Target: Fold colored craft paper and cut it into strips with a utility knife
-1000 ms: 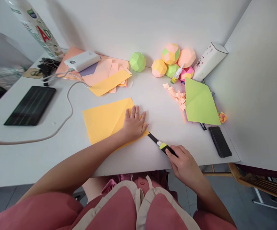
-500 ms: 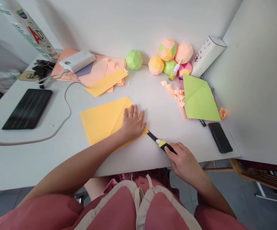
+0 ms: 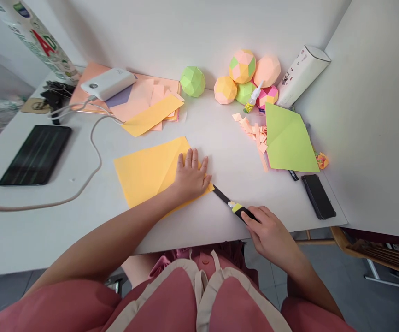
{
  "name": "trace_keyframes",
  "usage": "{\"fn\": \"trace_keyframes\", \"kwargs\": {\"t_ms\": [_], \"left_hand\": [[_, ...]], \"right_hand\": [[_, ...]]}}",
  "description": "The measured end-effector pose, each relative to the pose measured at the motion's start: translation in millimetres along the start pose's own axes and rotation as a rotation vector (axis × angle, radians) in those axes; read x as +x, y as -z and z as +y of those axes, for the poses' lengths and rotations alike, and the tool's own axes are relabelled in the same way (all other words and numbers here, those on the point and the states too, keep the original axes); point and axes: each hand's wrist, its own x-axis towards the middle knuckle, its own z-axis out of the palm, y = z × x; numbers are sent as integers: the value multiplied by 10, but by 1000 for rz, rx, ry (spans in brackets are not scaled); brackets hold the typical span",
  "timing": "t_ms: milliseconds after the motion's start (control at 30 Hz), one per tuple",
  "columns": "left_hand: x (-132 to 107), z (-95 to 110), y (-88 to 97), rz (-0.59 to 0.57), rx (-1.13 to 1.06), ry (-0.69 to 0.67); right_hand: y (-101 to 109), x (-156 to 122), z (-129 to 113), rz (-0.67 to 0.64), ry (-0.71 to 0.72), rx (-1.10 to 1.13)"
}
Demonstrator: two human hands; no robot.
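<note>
A: Here's the left hand, pressed palm down on the yellow-orange paper sheet, fingers stretched out, slightly apart, clamped on nothing!

B: And that sheet lies on the white table, in front of the person, a diagonal line running across it.

A: Over to the right hand: fingers together, clamped around the black-and-lime handle of a utility knife, thumb along the handle.

B: Dark blade out, aimed at the sheet's right corner! Touching?

A: Can't tell from here; the tip sits right at that corner.

B: Farther back, an orange paper strip lies across a pile of peach papers, with a white power bank resting on top, cable plugged in.

A: Out right, a green paper sheet, peach paper scraps at its left edge, a black smartphone near its lower corner.

B: And by the wall, a cluster of faceted paper balls, a small nozzle-tipped bottle in front, one green ball standing apart to the left!
</note>
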Motion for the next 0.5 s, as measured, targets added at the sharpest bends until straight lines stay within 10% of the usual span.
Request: {"fn": "trace_keyframes", "kwargs": {"t_ms": [500], "left_hand": [[1, -6, -4, 10, -23, 1]], "right_hand": [[-67, 94, 119, 17, -2, 91]]}}
